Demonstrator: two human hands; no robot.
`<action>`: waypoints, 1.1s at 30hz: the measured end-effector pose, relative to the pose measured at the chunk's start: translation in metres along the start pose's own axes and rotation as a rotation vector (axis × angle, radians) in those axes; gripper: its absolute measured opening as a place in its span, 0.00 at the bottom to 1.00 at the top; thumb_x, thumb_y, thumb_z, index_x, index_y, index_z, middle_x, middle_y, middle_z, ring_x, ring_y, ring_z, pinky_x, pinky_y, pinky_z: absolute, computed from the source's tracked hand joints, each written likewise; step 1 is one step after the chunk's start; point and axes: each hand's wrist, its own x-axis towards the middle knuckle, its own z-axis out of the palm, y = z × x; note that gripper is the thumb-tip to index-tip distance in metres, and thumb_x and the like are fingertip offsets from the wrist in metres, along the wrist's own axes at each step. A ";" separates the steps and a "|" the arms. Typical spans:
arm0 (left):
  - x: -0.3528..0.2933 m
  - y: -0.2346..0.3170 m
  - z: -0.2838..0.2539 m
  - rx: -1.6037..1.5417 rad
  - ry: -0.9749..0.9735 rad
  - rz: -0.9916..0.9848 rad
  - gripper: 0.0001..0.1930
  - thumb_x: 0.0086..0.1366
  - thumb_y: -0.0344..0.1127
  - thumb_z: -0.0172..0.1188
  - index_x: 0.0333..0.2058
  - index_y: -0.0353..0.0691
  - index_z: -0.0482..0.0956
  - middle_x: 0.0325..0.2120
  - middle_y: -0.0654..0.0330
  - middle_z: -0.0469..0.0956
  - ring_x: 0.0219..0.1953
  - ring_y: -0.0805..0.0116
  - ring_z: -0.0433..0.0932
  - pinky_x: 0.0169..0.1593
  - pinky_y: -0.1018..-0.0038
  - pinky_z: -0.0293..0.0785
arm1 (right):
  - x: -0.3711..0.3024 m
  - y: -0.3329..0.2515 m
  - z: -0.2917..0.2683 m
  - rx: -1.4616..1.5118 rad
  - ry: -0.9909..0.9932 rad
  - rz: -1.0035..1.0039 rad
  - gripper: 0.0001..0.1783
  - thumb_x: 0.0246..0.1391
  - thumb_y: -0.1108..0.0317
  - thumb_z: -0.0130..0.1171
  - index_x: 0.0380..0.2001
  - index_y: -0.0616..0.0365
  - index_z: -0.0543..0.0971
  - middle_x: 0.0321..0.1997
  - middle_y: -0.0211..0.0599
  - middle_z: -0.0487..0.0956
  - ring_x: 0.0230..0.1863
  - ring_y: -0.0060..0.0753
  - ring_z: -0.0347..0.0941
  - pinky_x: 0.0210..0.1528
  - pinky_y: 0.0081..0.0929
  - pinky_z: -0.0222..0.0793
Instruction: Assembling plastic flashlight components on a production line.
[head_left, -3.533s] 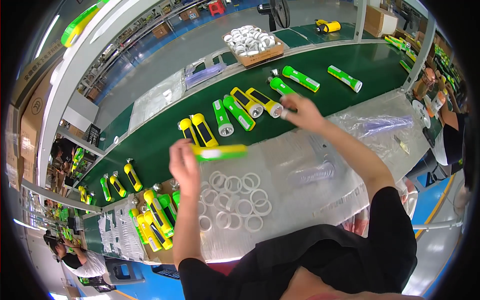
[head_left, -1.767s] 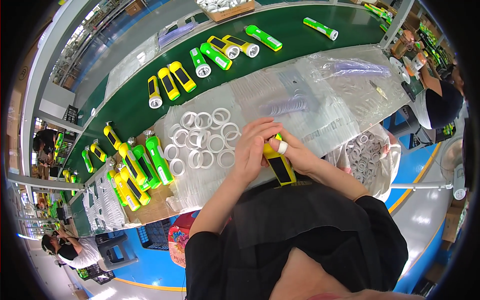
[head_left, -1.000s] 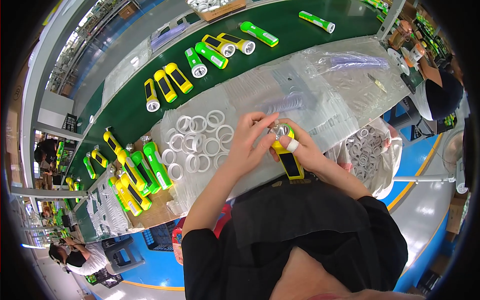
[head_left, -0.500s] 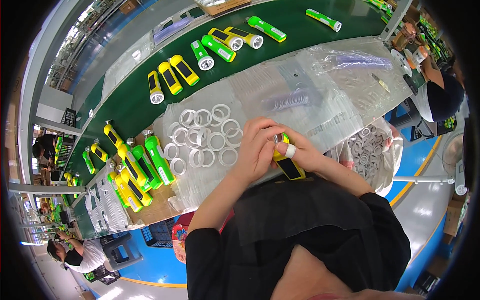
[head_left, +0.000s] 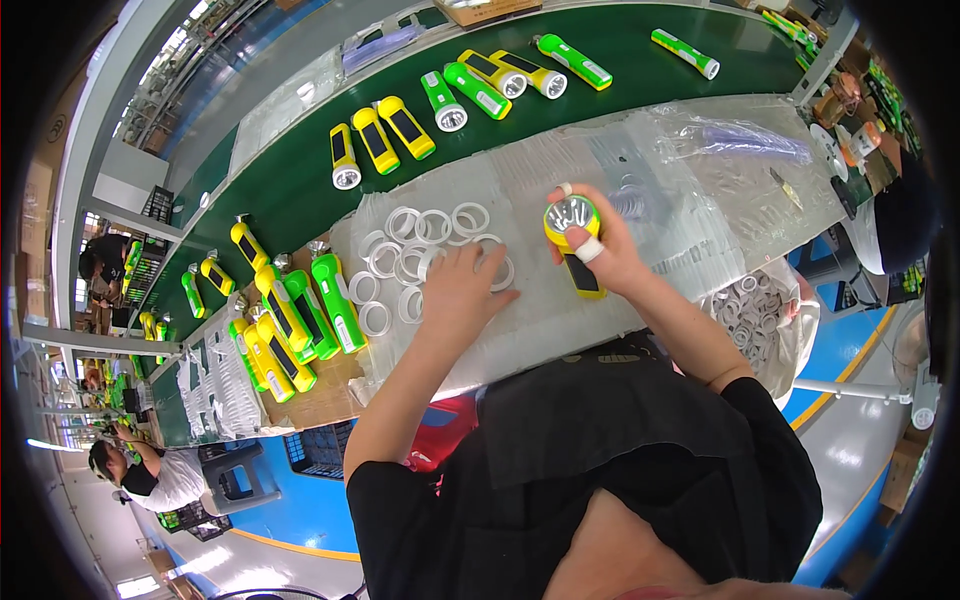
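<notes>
My right hand point(head_left: 612, 243) grips a yellow flashlight point(head_left: 584, 277) with a dark panel along its body. The flashlight's round reflector head faces up, and white wraps show on the thumb and a finger. To the left, my left hand point(head_left: 460, 292) is spread low over a cluster of white plastic rings point(head_left: 368, 302). Its fingers are apart and reach onto the rings at the cluster's right side. Some rings are hidden under the hand, and I see none lifted.
Green and yellow flashlights point(head_left: 337, 300) lie heaped at the left, and several more point(head_left: 405, 128) line the green bench point(head_left: 290, 190) behind. A knife point(head_left: 785, 187) rests on the plastic-covered sheet at right. A white sack point(head_left: 800, 335) of rings hangs by the bench's front edge. Other people sit nearby.
My hands, together on the flashlight before, have parted. The left hand has let go and moved left to the rings. The right hand has raised the flashlight away from my body, its head now showing.
</notes>
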 end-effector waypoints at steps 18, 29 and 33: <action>0.057 0.029 -0.039 -0.501 0.334 0.219 0.18 0.46 0.36 0.75 0.39 0.50 0.85 0.42 0.61 0.74 0.41 0.64 0.73 0.34 0.73 0.67 | 0.006 0.014 -0.001 0.047 -0.066 -0.033 0.23 0.58 0.64 0.56 0.55 0.56 0.66 0.45 0.34 0.72 0.39 0.23 0.72 0.35 0.22 0.73; 0.061 0.041 -0.048 -0.517 0.178 0.237 0.21 0.44 0.37 0.76 0.40 0.47 0.83 0.41 0.60 0.73 0.43 0.61 0.73 0.40 0.68 0.73 | 0.012 -0.015 -0.038 -0.293 -0.118 -0.272 0.33 0.52 0.59 0.66 0.59 0.55 0.68 0.55 0.38 0.75 0.56 0.38 0.72 0.57 0.35 0.68; 0.064 0.048 -0.035 -0.570 0.158 0.287 0.23 0.44 0.36 0.76 0.42 0.44 0.80 0.45 0.58 0.75 0.44 0.61 0.76 0.43 0.68 0.73 | 0.022 -0.075 -0.056 -0.719 -0.313 -0.343 0.25 0.42 0.67 0.73 0.46 0.54 0.77 0.48 0.38 0.79 0.48 0.41 0.76 0.50 0.32 0.71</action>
